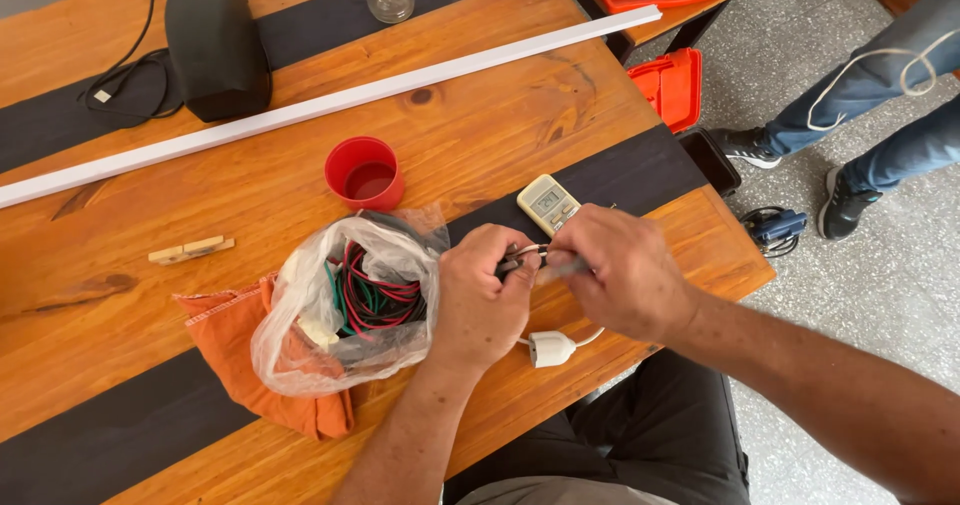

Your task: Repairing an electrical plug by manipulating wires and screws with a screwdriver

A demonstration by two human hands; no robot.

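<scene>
Right at the table's near edge, both hands meet over one small job. The left hand (pixel 482 300) is curled shut around a dark-handled tool (pixel 520 258) — pliers or cutters, too hidden to say which — whose metal tip pokes out to the right from between thumb and forefinger. The right hand (pixel 622 275) closes from the other side, its fingers pinched on the end of a thin white cable (pixel 590 337) which it feeds into that tip. So tool and cable end sit between the two hands, touching both, with the tool's long axis running roughly left to right across the person's view.

From the right hand the cable drops toward the person and loops back to a white plug (pixel 551 348) lying on the wood just below the left hand, near the table edge. The plug is closer to the left hand than to the right, though neither touches it.

Just left of the left hand a clear bag (pixel 300 315) of red, green and black wires rests on an orange cloth (pixel 225 340). Behind the hands lie a cream remote (pixel 548 204) and a red cup (pixel 366 173) — both apart from the work. Farther back a long white strip (pixel 330 105) crosses the table on a slant.
</scene>
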